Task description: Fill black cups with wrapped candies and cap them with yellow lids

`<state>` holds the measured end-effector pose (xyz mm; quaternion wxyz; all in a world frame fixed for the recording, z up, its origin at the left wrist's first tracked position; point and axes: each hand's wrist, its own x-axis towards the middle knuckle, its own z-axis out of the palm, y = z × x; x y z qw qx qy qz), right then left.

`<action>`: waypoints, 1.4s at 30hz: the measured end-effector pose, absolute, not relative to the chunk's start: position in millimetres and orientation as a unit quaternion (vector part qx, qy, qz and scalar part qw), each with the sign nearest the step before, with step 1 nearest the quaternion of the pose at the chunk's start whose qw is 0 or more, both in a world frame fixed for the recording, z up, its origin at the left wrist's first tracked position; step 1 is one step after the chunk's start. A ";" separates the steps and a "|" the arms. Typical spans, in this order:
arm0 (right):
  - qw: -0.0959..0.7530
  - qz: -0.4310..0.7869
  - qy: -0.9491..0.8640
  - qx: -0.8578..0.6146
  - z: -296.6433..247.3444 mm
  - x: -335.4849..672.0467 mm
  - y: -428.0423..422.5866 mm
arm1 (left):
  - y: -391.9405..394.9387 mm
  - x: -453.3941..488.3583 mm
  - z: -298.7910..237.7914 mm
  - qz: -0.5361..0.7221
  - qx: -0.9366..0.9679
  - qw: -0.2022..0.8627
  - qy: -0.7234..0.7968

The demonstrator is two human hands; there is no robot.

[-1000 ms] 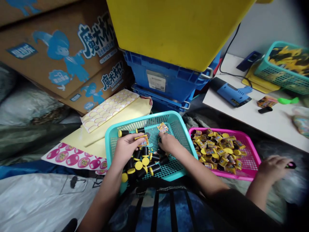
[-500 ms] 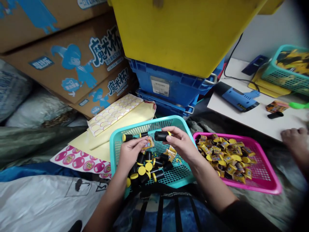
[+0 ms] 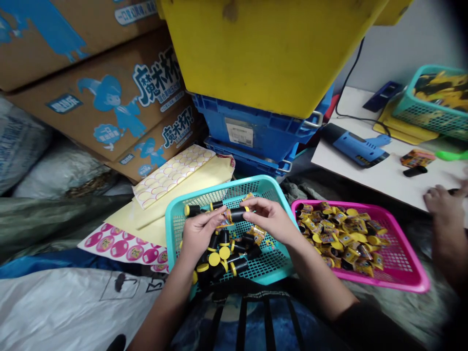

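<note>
A black plastic tube with a yellow end lies crosswise between the person's hands, just above the far part of a teal plastic mesh basket. The right hand pinches it with the thumb and fingertips pressed together at its yellow end, and the fingers of the left hand close on its other end. A small orange-and-yellow printed sachet sits against the tube there, though whether it is held cannot be told.

Below the hands, a loose heap of similar black tubes and yellow round caps lies in the basket. Just to its right, a magenta plastic basket holds a pile of yellow printed sachets. To the left lie a cream sheet of round labels and a sheet of pink round stickers.

Beyond, a co-worker's hand rests at the edge of a white worktop, which carries a blue power tool.
</note>
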<state>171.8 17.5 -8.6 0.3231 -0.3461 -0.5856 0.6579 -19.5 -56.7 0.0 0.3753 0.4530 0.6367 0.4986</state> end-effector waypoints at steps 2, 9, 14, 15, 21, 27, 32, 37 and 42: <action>0.332 0.651 -0.587 -0.347 -8.7 170.9 16.3 | -55.4 -18.5 3.4 0.492 0.452 0.386 0.636; 0.346 0.636 -0.601 -0.338 -9.5 162.5 8.0 | -54.1 -13.4 3.7 0.482 0.379 0.518 0.597; 0.348 0.691 -0.557 -0.301 -12.8 157.5 6.5 | -54.9 -7.6 -1.3 0.506 0.364 0.517 0.586; 0.336 0.722 -0.529 -0.292 -14.4 155.8 5.5 | -54.8 -6.3 -1.5 0.509 0.361 0.520 0.583; 0.291 0.867 -0.352 -0.197 -24.8 143.8 -5.0 | -54.7 -0.3 3.9 0.534 0.361 0.532 0.549; 0.301 0.854 -0.355 -0.232 -26.5 142.7 -4.5 | -56.3 3.4 8.0 0.523 0.351 0.544 0.555; 0.323 0.836 -0.378 -0.232 -28.8 139.8 -6.0 | -56.5 8.1 8.3 0.521 0.335 0.555 0.554; 0.335 0.833 -0.383 -0.216 -23.6 150.0 -3.5 | -54.8 9.0 8.7 0.520 0.332 0.557 0.557; 0.364 0.676 -0.572 -0.289 -13.5 163.7 -9.9 | -54.2 10.2 8.5 0.501 0.421 0.542 0.527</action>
